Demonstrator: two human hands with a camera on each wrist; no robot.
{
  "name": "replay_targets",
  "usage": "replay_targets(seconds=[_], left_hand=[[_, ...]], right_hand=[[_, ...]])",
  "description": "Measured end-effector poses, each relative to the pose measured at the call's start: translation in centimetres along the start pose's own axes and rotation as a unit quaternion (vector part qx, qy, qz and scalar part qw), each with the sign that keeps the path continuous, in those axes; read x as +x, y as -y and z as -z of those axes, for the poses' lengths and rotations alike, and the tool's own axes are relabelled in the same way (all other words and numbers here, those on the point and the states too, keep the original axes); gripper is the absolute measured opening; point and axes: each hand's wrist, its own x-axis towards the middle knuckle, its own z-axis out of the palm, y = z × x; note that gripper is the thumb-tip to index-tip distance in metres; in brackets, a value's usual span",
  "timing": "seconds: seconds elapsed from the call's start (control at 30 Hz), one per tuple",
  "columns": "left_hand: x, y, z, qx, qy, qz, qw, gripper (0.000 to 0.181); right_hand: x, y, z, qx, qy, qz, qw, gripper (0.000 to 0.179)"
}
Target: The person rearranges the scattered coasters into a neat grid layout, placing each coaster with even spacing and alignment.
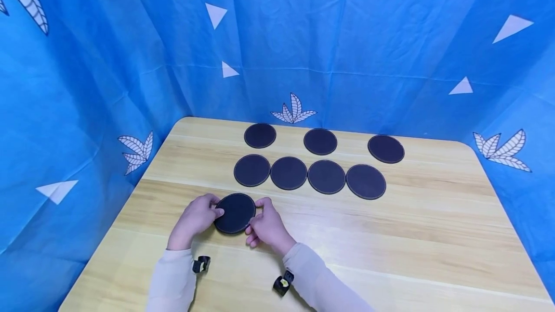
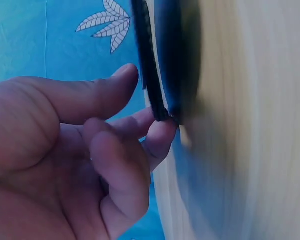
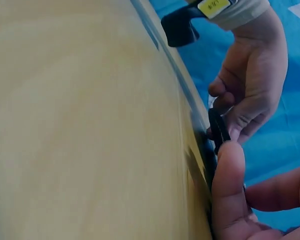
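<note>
A round black coaster [image 1: 235, 213] with a stitched rim is held tilted between both hands, at the front left of the table. My left hand [image 1: 196, 216] pinches its left edge, thumb over the upper face and fingertips at the rim. At the right edge, my right hand [image 1: 270, 224] grips it with thumb and fingers. Edge-on, the coaster [image 2: 149, 65] looks thin in the left wrist view; a blurred dark shape lies behind it, and I cannot tell whether it is a second coaster. The right wrist view shows the coaster's rim [image 3: 218, 127] between the hands.
Beyond the hands, a row of several touching black coasters [image 1: 288, 173] lies flat on the wooden table [image 1: 433, 235]. Farther back, three spaced coasters [image 1: 320, 141] lie near the rear edge. A blue patterned curtain [image 1: 277, 37] surrounds the back and sides.
</note>
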Motion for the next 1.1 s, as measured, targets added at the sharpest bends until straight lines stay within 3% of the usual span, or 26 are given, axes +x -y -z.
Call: replay_targets(seconds=[0.23,0.5,1.1], left_hand=[[0.3,-0.8,-0.6,0.009,-0.001,-0.021,0.9997,0.029],[0.2,-0.9,-0.9,0.015,-0.008,-0.012,0.9998,0.029],[0.4,-0.8,-1.1,0.002,-0.003,0.000,1.0000,0.036]], right_hand=[[0.0,0.3,0.8,-0.007,-0.010,-0.010,0.9999,0.058],[-0.1,0.6,1.2,-0.021,-0.002,-0.009,0.9997,0.067],[0.3,0.9,1.7,-0.064,-0.009,-0.014,0.9978,0.067]])
